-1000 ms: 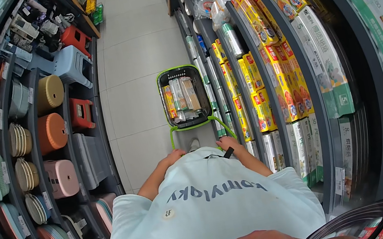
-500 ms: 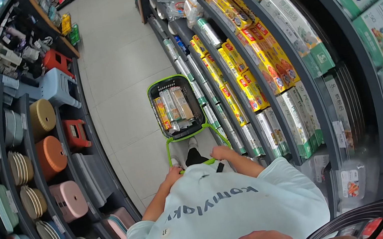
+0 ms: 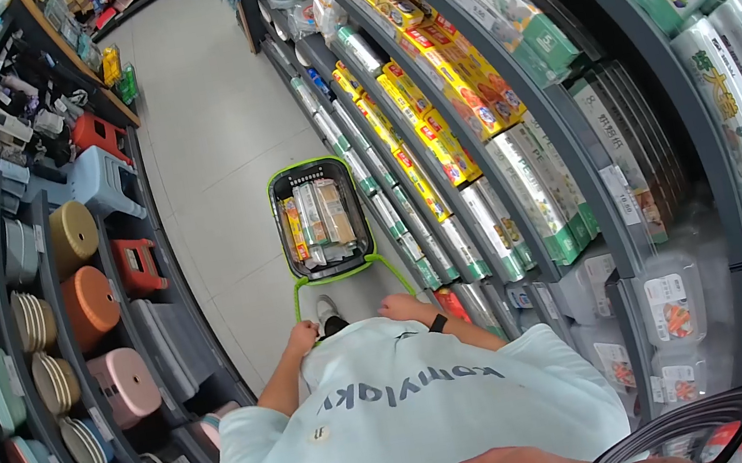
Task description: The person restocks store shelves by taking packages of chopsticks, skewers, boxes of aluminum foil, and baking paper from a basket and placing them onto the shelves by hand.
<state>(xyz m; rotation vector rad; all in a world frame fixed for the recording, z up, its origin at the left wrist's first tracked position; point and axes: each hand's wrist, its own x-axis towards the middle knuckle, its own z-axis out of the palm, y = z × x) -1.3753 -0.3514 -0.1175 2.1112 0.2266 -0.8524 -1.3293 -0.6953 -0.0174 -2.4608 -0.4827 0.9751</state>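
Observation:
A black shopping basket [image 3: 276,213] with a green rim stands out from my body over the floor. Inside it lie several long boxes [image 3: 321,212], mostly white and green, one yellow and red at the left. My left hand [image 3: 303,335] is closed around the green basket handle [image 3: 298,300] near its left end. My right hand [image 3: 400,307] is closed at the handle's right end, with a dark band [image 3: 438,323] on the wrist. My shirt hides the middle of the handle.
Shelves on the right hold yellow boxes [image 3: 445,145], white and green boxes [image 3: 519,177] and clear plastic containers [image 3: 670,304]. On the left shelves are stools [image 3: 92,306], a blue stool [image 3: 101,186] and stacked plates [image 3: 52,378]. Grey tiled floor [image 3: 201,152] runs ahead.
The view has moved forward along the aisle, and the right shelves have slid down and left. The basket appears slightly farther left. Both hands stay at the handle.

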